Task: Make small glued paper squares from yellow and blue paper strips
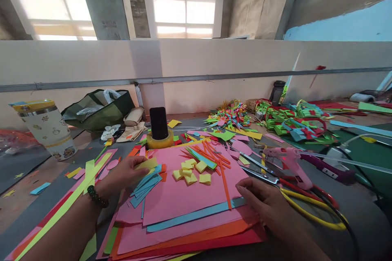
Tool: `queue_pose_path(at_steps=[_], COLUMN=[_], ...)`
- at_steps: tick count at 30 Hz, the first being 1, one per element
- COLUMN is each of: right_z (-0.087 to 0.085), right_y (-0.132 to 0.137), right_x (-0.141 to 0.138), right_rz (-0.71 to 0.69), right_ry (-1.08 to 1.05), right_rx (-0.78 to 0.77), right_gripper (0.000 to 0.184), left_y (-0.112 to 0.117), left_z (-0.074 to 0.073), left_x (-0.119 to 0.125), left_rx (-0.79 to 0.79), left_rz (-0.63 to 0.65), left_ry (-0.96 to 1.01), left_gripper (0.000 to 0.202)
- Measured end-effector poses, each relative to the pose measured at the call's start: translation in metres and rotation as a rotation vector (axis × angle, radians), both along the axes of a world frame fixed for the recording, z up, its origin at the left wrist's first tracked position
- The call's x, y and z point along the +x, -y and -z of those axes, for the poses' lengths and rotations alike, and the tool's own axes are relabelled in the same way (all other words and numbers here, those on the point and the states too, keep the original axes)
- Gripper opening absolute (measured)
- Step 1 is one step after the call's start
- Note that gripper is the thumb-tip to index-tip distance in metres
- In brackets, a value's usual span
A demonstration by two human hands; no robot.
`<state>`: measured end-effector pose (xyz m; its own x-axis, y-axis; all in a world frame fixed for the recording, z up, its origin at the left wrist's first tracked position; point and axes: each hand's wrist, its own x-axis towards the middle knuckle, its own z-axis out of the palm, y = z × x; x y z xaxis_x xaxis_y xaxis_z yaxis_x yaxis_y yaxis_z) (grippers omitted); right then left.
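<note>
My left hand, with a dark bead bracelet at its wrist, pinches a yellow paper piece above the left side of the pink sheets. Just below its fingers lie several blue paper strips and small orange pieces. At the right edge of the pink paper is my right hand, thumb and forefinger drawn together; what they hold, if anything, cannot be made out. Small folded yellow paper pieces lie in a loose group on the pink sheet. Behind them are thin orange strips and a blue strip.
Yellow-handled scissors and a pink glue gun with its cord lie to the right. A phone leans upright by a tape roll. A tumbler, a green bag and colourful paper crafts stand farther back.
</note>
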<state>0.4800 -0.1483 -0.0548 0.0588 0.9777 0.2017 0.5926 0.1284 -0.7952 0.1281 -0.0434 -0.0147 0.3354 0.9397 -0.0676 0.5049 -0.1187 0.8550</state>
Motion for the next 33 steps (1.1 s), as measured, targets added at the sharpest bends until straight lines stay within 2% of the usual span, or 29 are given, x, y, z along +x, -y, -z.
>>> queue_pose_path(at_steps=[8,16,33], right_z=[-0.002,-0.0052,-0.0028], right_y=[-0.0004,-0.0007,-0.0019], right_x=[-0.0007,-0.0023,-0.0043], right_rz=[0.023,0.016,0.079], right_ry=[0.049,0.029,0.023], right_rx=[0.008,0.015,0.031], right_gripper=[0.037,0.036,0.04], left_y=[-0.0023,-0.0043,-0.0018], left_z=[0.0021,0.0013,-0.0018], left_x=[-0.0008,-0.0028,-0.005], left_rx=[-0.006,-0.03,0.041], left_rz=[-0.037,-0.019,-0.062], left_ry=[-0.016,0.005,-0.108], left_gripper=[0.038,0.037,0.043])
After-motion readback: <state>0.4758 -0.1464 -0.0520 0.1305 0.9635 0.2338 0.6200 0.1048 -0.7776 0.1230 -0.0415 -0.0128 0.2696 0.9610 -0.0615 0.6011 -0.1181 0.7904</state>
